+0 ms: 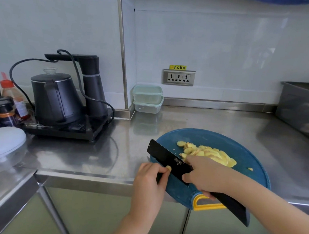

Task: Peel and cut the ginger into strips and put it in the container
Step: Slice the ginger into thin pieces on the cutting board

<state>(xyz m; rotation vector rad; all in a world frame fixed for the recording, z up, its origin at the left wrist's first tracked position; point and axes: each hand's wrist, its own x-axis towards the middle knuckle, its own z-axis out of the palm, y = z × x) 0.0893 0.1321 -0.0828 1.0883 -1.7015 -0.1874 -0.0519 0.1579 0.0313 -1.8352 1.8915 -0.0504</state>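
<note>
Our right hand (206,177) is gripping the black cleaver (167,159) with curled fingers where blade meets handle. Our left hand (149,178) is pinching a small yellow ginger scrap (168,168) against the blade's flat side. The pale yellow ginger slices (209,153) are lying heaped on the round blue cutting board (239,141), just behind the blade.

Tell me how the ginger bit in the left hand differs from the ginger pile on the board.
The ginger bit is a single small nub; the ginger pile is many overlapping flat slices. The bit is pinched in the fingertips of the left hand, right at the black knife; the pile lies loose on the blue cutting board, beyond the blade. Both are pale yellow.
</note>
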